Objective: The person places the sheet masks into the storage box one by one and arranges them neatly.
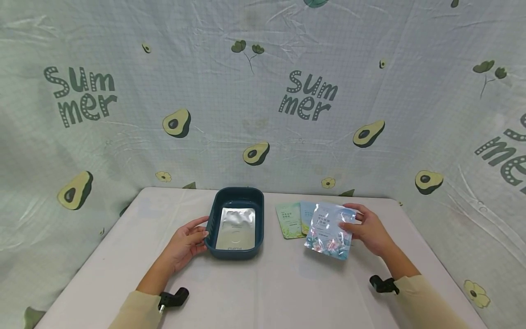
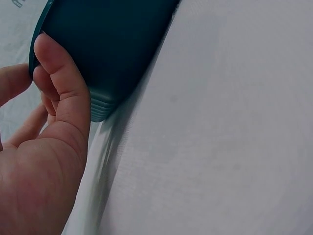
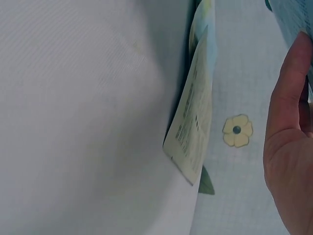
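A dark teal plastic bin (image 1: 256, 252) stands left of centre on the table, with a silver packet (image 1: 236, 230) lying flat inside. My left hand (image 1: 186, 242) is at the bin's left side; in the left wrist view its fingers (image 2: 63, 78) pinch the rim. To the right, my right hand (image 1: 370, 230) grips a shiny light-blue face mask packet (image 1: 330, 228) with a flower print, thumb on the front, raised over the table. Beside it lie a green packet (image 1: 290, 221) and a blue packet (image 1: 306, 212), partly covered. A pale packet (image 3: 190, 117) shows in the right wrist view.
The table (image 1: 287, 292) has a white cover. Behind it and at the sides hangs a pale curtain (image 1: 213, 114) printed with avocados and lettering. Each wrist carries a small black camera (image 1: 174, 298).
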`<state>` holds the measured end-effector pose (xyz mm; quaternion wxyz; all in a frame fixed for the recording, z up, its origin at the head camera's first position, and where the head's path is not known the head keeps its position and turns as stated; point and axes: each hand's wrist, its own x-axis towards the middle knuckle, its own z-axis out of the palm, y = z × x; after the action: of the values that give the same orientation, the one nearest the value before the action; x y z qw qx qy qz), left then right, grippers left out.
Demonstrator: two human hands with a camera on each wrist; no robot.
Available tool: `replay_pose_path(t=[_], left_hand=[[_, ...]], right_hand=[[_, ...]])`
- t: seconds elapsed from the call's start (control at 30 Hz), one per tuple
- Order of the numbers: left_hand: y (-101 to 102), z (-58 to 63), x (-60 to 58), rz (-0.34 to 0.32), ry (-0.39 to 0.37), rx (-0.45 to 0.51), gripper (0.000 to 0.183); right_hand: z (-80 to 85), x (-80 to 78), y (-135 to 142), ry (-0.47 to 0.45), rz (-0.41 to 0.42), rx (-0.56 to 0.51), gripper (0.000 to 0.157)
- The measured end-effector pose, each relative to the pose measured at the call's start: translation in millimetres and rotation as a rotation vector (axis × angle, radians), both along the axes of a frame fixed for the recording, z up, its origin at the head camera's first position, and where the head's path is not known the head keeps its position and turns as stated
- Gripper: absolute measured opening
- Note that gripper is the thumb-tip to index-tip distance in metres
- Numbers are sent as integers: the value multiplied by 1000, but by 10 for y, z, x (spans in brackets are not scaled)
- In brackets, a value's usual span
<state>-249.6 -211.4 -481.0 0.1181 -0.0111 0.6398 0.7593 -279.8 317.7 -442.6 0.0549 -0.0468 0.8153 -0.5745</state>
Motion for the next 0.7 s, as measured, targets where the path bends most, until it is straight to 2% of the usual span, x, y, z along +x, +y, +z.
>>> replay_pose_path(t=[0.33, 0.7], left_hand=[[10, -5, -1, 14, -18, 12, 62], [5, -18, -6, 17, -26, 0, 62]], right_hand=[[-29, -88, -262, -32, 44, -1, 77], [-14, -188, -557, -46, 78, -74, 75]])
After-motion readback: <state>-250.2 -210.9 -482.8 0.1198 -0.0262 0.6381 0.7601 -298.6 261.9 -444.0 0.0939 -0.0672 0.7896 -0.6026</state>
